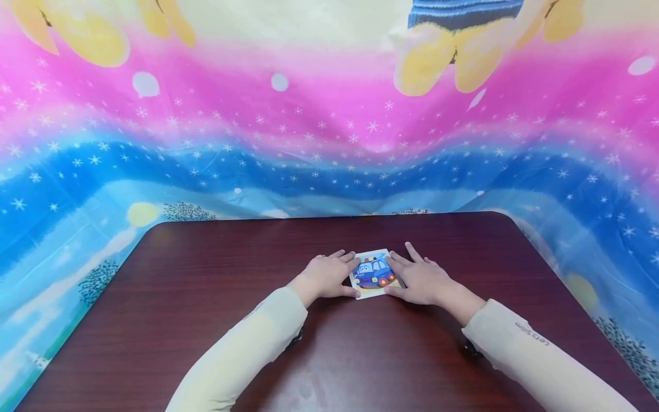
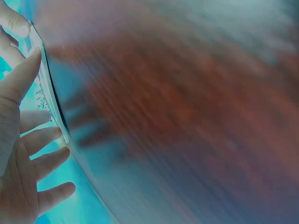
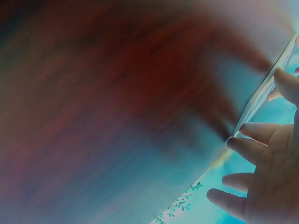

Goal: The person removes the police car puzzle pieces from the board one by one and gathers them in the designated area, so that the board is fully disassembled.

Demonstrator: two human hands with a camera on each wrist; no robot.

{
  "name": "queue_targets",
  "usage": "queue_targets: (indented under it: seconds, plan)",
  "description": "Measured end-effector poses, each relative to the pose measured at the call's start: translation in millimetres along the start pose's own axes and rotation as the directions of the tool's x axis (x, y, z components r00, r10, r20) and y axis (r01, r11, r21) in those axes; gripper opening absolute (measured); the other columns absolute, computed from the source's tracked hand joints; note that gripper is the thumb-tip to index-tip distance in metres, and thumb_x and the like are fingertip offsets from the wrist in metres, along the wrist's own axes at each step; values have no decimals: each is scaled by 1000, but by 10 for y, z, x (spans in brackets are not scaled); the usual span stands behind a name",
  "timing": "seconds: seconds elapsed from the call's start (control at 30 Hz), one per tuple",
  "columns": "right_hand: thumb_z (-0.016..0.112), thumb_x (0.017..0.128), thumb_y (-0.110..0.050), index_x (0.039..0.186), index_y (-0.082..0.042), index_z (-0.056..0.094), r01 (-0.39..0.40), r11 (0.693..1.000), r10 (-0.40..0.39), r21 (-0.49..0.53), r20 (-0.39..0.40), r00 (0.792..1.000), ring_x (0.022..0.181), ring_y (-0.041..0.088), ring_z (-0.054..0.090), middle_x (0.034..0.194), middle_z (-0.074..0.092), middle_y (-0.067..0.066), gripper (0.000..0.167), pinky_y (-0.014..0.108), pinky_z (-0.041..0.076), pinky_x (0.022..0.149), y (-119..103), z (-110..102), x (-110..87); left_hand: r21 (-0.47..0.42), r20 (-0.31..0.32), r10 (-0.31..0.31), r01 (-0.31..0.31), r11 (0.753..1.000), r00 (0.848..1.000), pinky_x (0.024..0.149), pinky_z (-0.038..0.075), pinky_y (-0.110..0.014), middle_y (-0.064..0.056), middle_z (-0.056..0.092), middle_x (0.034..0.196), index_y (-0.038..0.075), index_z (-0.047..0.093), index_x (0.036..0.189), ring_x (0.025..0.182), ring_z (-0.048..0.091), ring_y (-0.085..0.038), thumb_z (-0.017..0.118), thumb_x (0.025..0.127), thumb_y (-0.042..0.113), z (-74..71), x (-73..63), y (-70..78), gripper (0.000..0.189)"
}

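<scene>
Fingers [image 3: 247,150] mostly straight and slightly spread, I touch the picture card [image 1: 374,273] from both sides: my left hand [image 1: 327,276] at its left edge, my right hand [image 1: 424,281] at its right, neither curled round it. It sits just right of the frame's centre, printed face up. To steady it well, I'd press lightly and evenly, thumbs matched, so it neither skews nor bows. Beyond spreads the dark tabletop [image 1: 247,269], then the snowflake backdrop [image 1: 329,114] across the upper frame.
</scene>
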State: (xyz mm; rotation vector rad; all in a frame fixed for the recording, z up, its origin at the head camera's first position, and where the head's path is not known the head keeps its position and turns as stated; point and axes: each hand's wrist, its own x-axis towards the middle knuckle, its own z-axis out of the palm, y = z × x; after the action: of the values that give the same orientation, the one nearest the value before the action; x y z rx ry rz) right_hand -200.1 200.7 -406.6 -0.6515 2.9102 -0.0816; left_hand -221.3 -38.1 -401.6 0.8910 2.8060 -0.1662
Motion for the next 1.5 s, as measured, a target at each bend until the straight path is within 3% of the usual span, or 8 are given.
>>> queue_targets:
  seconds: [0.27, 0.5, 0.67, 1.1, 1.5]
  plan:
    - [59, 92, -60, 155, -12, 37, 47, 999, -47, 10, 8, 999, 153, 44, 13, 163, 32, 8, 82, 69, 35, 106, -105, 19, -5, -33, 2, 29, -29, 999, 1000, 114, 39, -49, 1, 32, 163, 21, 36, 155, 151, 30, -20, 62, 86, 66, 28, -106, -107, 86]
    - [63, 91, -55, 151, -12, 43, 93, 996, -93, 16, -4, 996, 151, 46, 19, 159, 38, 9, 76, 64, 47, 97, -190, 13, -48, -151, 24, 61, -57, 987, 998, 117, 36, -42, -1, 29, 164, 16, 34, 156, 151, 29, -18, 67, 87, 58, 64, -249, -224, 87]
    - [65, 91, -52, 149, -12, 47, 125, 992, -124, 27, -7, 992, 150, 46, 21, 158, 40, 10, 73, 61, 48, 97, -259, 10, -81, -197, 23, 79, -73, 978, 997, 117, 35, -40, -2, 30, 164, 14, 36, 155, 151, 30, -19, 71, 86, 55, 66, -332, -271, 88]
    - [70, 90, -42, 140, -16, 59, 153, 987, -152, 56, -26, 988, 150, 41, 27, 152, 50, 8, 58, 60, 47, 101, -387, 13, -114, -228, 28, 97, -88, 970, 995, 116, 37, -41, -2, 33, 163, 14, 38, 154, 150, 32, -20, 73, 85, 52, 80, -538, -333, 87]
    - [74, 86, -44, 136, -12, 62, 243, 970, -242, 11, -46, 969, 145, 43, 34, 146, 53, 11, 60, 58, 52, 94, -539, 18, -134, -237, 37, 90, -79, 968, 995, 114, 39, -42, -2, 31, 163, 13, 37, 155, 151, 31, -20, 73, 85, 51, 109, -762, -375, 87]
